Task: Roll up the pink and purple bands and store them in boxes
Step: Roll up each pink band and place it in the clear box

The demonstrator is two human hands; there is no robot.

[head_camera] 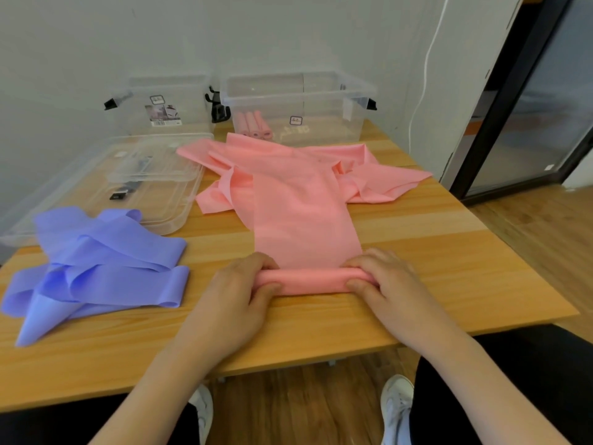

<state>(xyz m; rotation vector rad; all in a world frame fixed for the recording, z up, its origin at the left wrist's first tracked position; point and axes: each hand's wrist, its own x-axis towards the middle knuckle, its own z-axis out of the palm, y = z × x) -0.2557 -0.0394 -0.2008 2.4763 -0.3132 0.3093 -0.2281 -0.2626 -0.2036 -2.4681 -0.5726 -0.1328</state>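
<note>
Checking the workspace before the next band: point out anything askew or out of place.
Nothing damaged or spilled. The purple bands lie in a tangled heap, one end overhanging the table edge. Both hands grip the pink band, part-rolled.

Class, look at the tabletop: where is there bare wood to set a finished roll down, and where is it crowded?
Bare wood lies right of the right hand toward the table edge, and along the near edge below the purple bands. The middle is crowded by the pink band; the back left by the clear lids.
</note>
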